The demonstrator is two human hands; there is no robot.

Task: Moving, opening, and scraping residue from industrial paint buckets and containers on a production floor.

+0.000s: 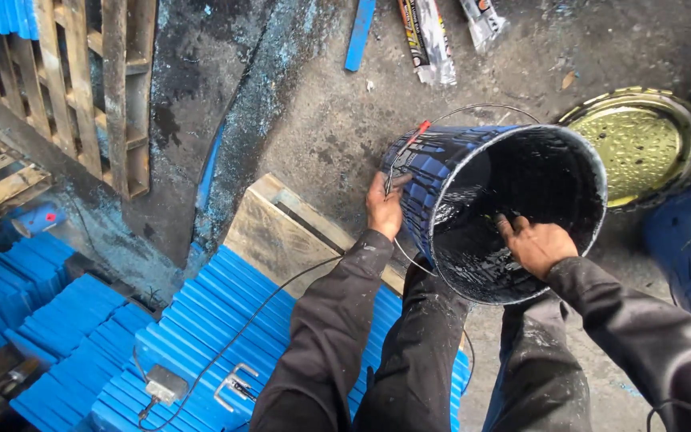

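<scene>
The blue bucket (473,200) is tilted over the concrete floor (321,120), its mouth facing the camera. The left hand (383,210) grips the ribbed outer wall by the wire handle (481,108); the right hand (537,244) reaches inside, fingers curled against the glossy black coating. A firm outside grip keeps the slick bucket from rolling. Right of the bucket lies a round yellow-green lid (633,144); left of it, stacked blue corrugated sheets (201,320).

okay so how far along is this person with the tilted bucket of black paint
Done: the blue metal bucket is tipped toward the person, its inside coated glossy black. In hand: the left hand steadies its outer wall while the right hand reaches inside. Left: black liquid still pools at the bottom; the round gold lid lies off.
</scene>
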